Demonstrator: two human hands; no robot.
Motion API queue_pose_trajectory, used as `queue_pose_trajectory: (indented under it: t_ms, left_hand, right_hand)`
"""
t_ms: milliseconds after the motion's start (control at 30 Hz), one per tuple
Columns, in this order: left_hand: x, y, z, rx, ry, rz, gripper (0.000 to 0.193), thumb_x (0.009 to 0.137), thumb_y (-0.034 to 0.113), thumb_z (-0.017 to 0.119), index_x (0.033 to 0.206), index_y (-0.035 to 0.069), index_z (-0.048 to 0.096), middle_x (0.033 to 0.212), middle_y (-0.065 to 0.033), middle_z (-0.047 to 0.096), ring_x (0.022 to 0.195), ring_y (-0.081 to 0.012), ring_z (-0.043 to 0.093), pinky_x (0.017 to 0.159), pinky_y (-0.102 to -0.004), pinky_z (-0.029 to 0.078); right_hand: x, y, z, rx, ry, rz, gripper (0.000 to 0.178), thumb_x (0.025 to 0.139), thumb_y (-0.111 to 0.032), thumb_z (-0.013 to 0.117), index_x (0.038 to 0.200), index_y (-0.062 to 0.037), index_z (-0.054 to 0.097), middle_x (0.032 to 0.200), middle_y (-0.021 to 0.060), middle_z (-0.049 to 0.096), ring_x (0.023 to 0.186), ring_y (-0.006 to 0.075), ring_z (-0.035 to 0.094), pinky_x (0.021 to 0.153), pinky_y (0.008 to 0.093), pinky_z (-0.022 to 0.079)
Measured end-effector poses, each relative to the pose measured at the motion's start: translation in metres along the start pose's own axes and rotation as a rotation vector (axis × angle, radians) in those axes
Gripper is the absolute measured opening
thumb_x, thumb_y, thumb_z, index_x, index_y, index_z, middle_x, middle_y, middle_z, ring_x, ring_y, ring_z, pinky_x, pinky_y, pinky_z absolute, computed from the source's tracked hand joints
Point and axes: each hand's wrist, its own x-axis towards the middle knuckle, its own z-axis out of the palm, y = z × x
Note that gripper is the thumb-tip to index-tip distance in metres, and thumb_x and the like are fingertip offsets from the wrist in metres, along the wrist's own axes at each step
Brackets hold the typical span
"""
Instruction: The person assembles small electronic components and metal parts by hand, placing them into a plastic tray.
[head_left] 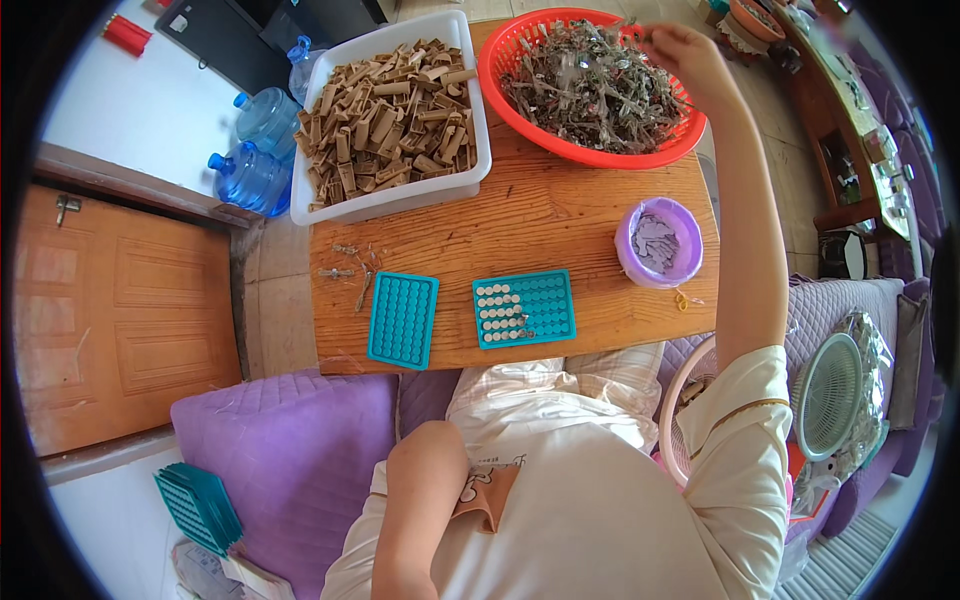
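My right arm stretches far forward, and my right hand (684, 58) is at the far right of a red plastic basket (570, 150). Its fingers are bent together at the edge of a tangled heap of small grey wired parts (595, 90); what they grip is too small to make out. My left arm is bent low in front of my body, and its hand is out of view. Nearest to me on the table lie two teal trays with round pockets. The right tray (550, 308) has white discs (490, 312) in its left part; the left tray (403, 320) holds none.
A white bin (400, 205) of brown plastic pieces (390, 125) stands far left on the wooden table (450, 240). At the right is a purple tub (628, 245) with grey pieces. Loose wired parts (355, 268) lie at the left. Blue water bottles (250, 180) stand on the floor.
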Motion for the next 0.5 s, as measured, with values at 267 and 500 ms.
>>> queue_pose_trajectory:
  t_ms: [267,500]
  left_hand:
    - [0.007,-0.02,-0.013,-0.185,-0.132,0.2,0.026,0.084,0.01,0.035,0.101,0.003,0.054,0.102,-0.0096,0.054,0.093,-0.0218,0.05,0.081,-0.0342,0.04]
    - [-0.002,-0.02,-0.014,-0.272,-0.161,-0.153,0.012,0.085,0.022,0.038,0.082,0.018,0.049,0.078,0.0049,0.043,0.07,-0.0076,0.043,0.059,-0.0221,0.031]
  right_hand:
    - [-0.024,-0.016,0.031,-0.356,0.131,0.107,0.019,0.081,-0.014,0.053,0.094,-0.0024,0.059,0.082,-0.0011,0.056,0.074,0.0046,0.052,0.061,0.0137,0.041]
    - [-0.033,-0.011,0.02,0.16,0.004,0.098,0.019,0.083,-0.016,0.051,0.097,-0.0048,0.057,0.068,-0.005,0.049,0.056,-0.0003,0.039,0.045,0.0125,0.031]
